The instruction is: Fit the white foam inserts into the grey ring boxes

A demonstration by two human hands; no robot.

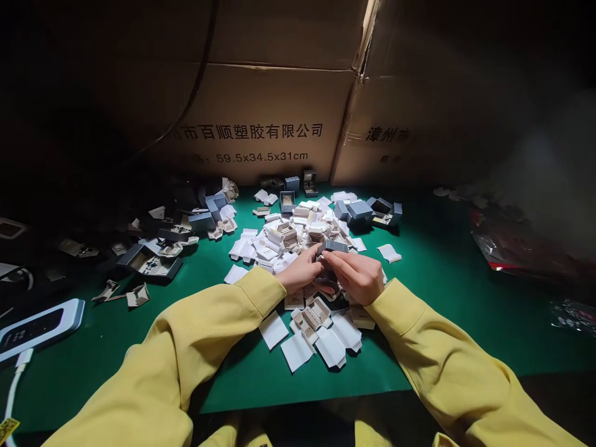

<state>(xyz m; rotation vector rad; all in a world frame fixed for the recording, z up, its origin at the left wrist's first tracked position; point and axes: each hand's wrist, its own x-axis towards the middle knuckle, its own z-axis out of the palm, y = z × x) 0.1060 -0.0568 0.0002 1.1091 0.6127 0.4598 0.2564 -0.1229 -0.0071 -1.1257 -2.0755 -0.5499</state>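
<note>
Both hands meet over a heap of small folded white card inserts (267, 248) at the middle of the table. Between them is a small dark blue-grey box (336, 246), partly hidden by the fingers. My left hand (303, 268) is closed around its left side. My right hand (361, 273) has its fingers pressed together against the front and right of the box. Below the hands lie loose card inserts, one of them a folded grey-brown piece (313, 318) beside flat white flaps (331, 347).
Opened dark blue boxes lie at left (151, 264) and at right rear (361, 211). Large cardboard cartons (261, 99) stand behind the green table (433, 310). A white device (41, 329) with a cable is at the left edge; a clear and red plastic bag (512, 242) lies at right.
</note>
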